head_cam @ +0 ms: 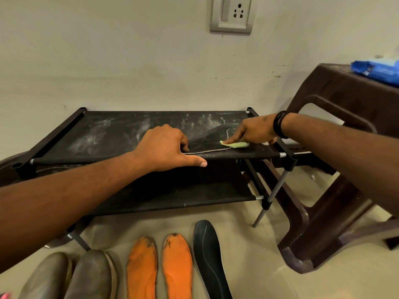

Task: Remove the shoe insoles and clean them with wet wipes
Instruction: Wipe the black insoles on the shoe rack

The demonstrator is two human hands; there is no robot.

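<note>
A black insole (pixel 210 141) lies flat on the top shelf of a black shoe rack (pixel 112 134). My left hand (pixel 166 145) holds its near end, fingers curled over the edge and thumb stretched along the front bar. My right hand (pixel 252 131) presses a greenish wet wipe (pixel 236 144) onto the insole with straight fingers. On the floor in front lie two orange insoles (pixel 142 268) (pixel 177 266) and another black insole (pixel 208 255).
Two grey-brown shoes (pixel 46 277) (pixel 92 277) stand on the floor at the lower left. A brown plastic stool (pixel 336 160) stands right of the rack, with a blue wipes pack (pixel 384 71) on top. The wall with a socket plate (pixel 231 14) is behind.
</note>
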